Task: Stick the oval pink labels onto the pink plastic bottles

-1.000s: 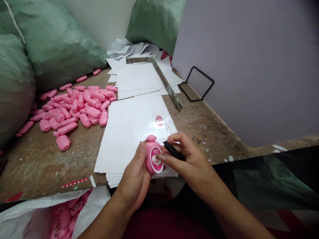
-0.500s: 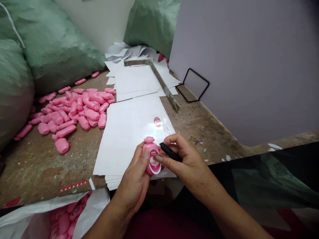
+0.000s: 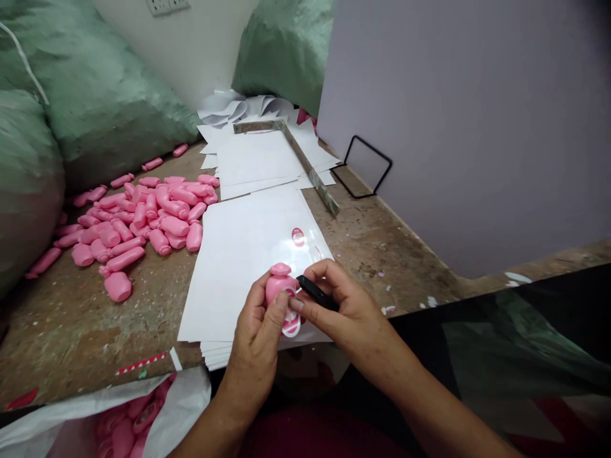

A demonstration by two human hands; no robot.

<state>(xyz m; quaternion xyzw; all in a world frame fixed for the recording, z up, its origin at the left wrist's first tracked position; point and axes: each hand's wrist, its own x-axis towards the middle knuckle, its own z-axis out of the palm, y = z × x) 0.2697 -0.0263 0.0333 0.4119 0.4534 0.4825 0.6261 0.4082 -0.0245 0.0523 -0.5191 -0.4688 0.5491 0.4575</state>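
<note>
My left hand (image 3: 260,324) is closed around a small pink toy bottle (image 3: 280,280), held upright near the table's front edge. Its thumb presses on the oval pink-and-white sticker (image 3: 290,326) on the bottle's front. My right hand (image 3: 344,305) grips a slim black tool (image 3: 317,294) whose exact kind I cannot make out; its thumb touches the sticker too. Beneath the hands lies a stack of white sheets (image 3: 238,254), with one oval sticker (image 3: 298,237) on the top sheet. The thumbs cover part of the held bottle's sticker.
Many pink bottles (image 3: 174,226) are heaped on the worn table (image 3: 95,331) at left, before large green sacks (image 3: 119,95). An open white bag (image 3: 191,401) holds labelled bottles at front left. An L-shaped bar (image 3: 310,168) lies on sheets; a black wire frame (image 3: 375,147) stands by the grey panel (image 3: 453,127).
My left thumb has slid down and across onto the sticker, covering more of it. The bottle has turned slightly. The whole view has shifted a little.
</note>
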